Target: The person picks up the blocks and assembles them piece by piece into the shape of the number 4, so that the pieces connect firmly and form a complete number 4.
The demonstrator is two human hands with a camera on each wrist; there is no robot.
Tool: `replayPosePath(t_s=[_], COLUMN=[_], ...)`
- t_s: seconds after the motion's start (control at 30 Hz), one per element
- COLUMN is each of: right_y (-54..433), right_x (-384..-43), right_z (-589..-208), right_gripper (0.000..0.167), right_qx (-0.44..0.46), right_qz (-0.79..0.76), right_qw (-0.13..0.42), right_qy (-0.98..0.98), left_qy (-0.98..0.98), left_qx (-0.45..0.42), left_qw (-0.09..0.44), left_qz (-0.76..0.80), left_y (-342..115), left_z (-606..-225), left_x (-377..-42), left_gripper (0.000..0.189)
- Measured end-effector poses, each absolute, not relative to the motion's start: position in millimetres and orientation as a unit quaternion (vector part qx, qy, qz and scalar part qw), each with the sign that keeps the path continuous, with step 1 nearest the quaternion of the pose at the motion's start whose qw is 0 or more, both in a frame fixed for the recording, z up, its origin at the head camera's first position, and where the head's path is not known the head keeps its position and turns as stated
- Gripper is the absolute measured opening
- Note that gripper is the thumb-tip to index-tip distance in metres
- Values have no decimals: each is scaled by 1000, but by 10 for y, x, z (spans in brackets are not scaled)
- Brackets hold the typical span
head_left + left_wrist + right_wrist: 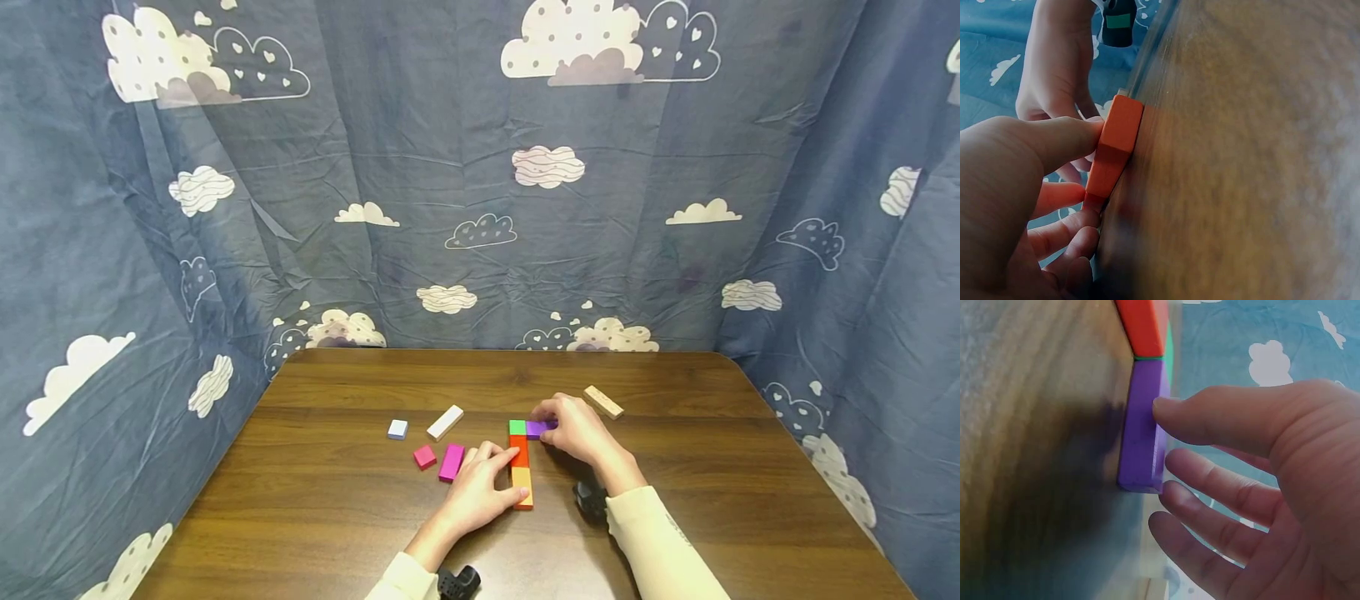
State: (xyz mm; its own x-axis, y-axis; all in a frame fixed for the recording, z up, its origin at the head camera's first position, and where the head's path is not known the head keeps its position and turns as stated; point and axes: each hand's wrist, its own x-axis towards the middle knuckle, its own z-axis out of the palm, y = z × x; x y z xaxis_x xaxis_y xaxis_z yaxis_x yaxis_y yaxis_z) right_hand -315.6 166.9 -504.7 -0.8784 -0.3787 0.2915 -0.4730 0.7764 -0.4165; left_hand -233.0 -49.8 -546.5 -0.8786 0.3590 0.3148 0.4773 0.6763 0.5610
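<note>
In the head view a green block (517, 427), a red block (520, 451) and an orange block (522, 486) form a straight line. A purple block (536, 430) extends rightward from the green end, making a corner. My left hand (480, 492) rests on this line, thumb on the orange block and index finger on the red one. With thumb and index finger my right hand (576, 427) pinches the purple block, partly covering it. In the right wrist view the purple block (1141, 425) lies flat, its end against the green and red corner.
Left of the hands lie a magenta block (452, 462), a small pinkish-red block (424, 457), a long cream block (446, 423) and a small white block (397, 429). A plain wooden block (603, 402) lies beyond the right hand. A curtain (480, 267) hangs behind the table (300, 517).
</note>
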Motion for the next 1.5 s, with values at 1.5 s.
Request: replayPosePath(t_s=[1.5], right_y=[2643], right_x=[-3349], right_z=[-5096], right_gripper=[38], right_qx=[53], right_qz=[257], right_qw=[137], right_qy=[-955], left_qy=[-916], left_qx=[-219], left_qw=[83], left_qz=[-327], left_y=[-499], left_z=[-5438], left_x=[-2337], left_gripper=[64])
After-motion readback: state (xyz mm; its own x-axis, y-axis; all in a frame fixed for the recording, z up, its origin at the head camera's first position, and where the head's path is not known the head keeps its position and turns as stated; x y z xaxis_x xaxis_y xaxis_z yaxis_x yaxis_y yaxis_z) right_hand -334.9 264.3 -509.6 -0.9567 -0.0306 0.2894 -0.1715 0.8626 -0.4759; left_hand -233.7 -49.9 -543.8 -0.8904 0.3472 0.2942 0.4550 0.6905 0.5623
